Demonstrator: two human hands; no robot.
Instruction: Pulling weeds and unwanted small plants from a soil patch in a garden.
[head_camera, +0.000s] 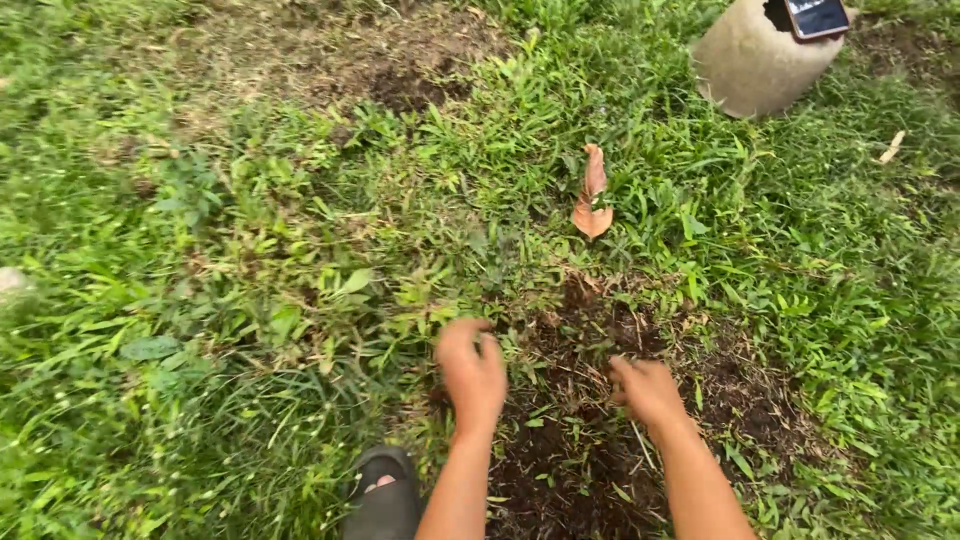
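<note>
Both my hands reach down to a patch of dark bare soil (570, 450) ringed by grass. My left hand (472, 372) is curled with its fingers bent, at the left edge of the patch where grass blades and weeds (400, 300) meet the soil; whether it grips grass I cannot tell. My right hand (648, 390) is closed low on the soil, its fingers pinched around dry grass strands and roots (600, 335) in the patch. Both forearms come in from the bottom of the view.
A dry brown leaf (592, 200) lies on the grass beyond the patch. A pale round pot (760, 60) stands at the top right with a phone (815, 15) on it. My foot in a dark sandal (383, 495) is at the bottom. Another bare spot (400, 85) lies farther off.
</note>
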